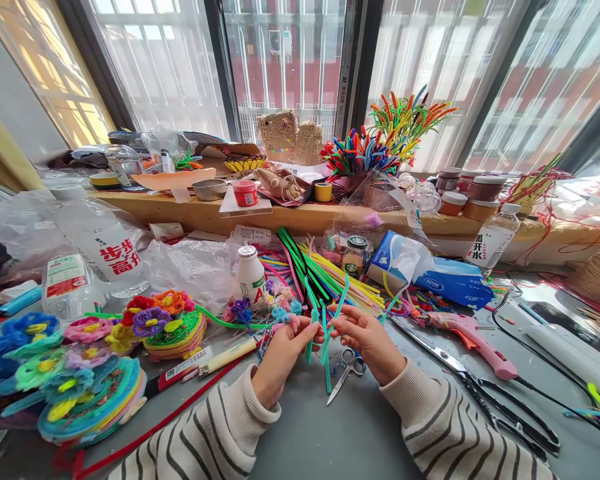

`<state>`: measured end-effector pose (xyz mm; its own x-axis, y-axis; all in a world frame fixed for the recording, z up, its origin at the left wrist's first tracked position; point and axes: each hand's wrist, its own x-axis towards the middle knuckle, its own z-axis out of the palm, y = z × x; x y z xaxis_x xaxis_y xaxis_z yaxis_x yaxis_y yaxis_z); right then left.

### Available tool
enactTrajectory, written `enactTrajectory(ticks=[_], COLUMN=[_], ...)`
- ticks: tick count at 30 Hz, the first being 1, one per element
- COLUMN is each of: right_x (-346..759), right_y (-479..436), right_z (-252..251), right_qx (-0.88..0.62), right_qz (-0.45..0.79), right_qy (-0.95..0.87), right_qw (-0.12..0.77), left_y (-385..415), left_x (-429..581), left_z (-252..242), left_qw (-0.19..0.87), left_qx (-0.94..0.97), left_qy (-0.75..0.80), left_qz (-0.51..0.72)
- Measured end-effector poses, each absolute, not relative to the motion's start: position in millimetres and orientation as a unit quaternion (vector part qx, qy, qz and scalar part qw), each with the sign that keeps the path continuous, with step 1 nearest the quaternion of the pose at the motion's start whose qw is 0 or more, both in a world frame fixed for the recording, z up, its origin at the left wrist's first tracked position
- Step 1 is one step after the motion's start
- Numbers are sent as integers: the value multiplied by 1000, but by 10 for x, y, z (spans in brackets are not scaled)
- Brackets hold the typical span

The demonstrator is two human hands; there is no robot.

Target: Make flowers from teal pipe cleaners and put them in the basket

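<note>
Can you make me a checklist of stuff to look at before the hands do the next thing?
1. Left hand gripping: ok, its thumb and fingers pinch green fuzzy stems.
2. Right hand gripping: ok, its fingertips pinch a green stem too.
3. Small scissors put down: ok, they lie on the table close to the right hand.
4. Big black-handled scissors put away: not ok, they lie out near the right sleeve.
5. Pink glue gun cool: cannot tell, heat doesn't show.
6. White bottle upright: ok, it stands beyond the left hand.
</note>
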<state>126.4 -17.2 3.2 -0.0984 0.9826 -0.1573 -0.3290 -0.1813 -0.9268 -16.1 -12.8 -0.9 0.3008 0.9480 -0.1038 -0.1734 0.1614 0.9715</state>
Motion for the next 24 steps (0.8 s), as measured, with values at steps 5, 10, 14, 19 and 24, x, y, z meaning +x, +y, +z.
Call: enactTrajectory(ticks=[5, 10, 14, 19, 24], right_x=[1278, 1303, 1342, 1362, 1363], right_y=[-181, -158, -146, -134, -106], right_z=[47, 23, 16, 10, -26], right_qx=[-424, -408, -376, -357, -388], right_qz=[651, 653, 654, 640, 595], right_qy=[-348, -322, -314, -317, -340], right_qw=[524, 551, 577, 602, 617], left_y=[-144, -153, -153, -144, -135], left_x=[-155, -146, -149, -161, -163], left_z=[2, 7, -5, 14, 51], left_qw=[662, 689, 699, 697, 704], left_qx=[503, 477, 464, 444, 393], left_qy=[380, 385, 391, 402, 402], left_qz=[406, 387, 379, 395, 434])
